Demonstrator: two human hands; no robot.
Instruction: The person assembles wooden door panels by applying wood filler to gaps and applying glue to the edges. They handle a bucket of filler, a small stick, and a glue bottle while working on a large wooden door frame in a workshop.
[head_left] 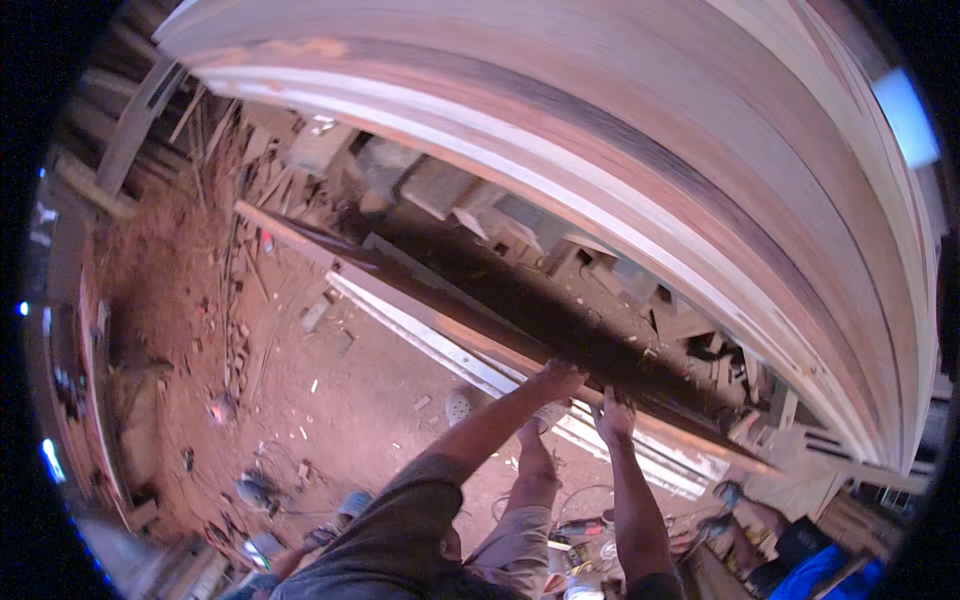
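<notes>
A long, narrow wooden plank [460, 335] slants across the middle of the view, from far left to near right. My left hand [560, 378] is closed on its near edge, a little right of the plank's middle. Just to the right, my right hand [613, 410] grips the same edge, its fingers partly hidden. Beyond the plank, a large stack of wide, reddish-brown and pale boards [600, 130] fills the upper right. White-edged boards [430, 340] lie on the near side of the plank, by my feet.
Offcuts and wood blocks [440, 185] lie beneath the stack. Scraps and shavings cover the dirt floor [290, 370]. A power tool [580, 527] rests near my legs. A person in blue [820, 575] is at lower right; another person's hand [320, 538] shows at lower left.
</notes>
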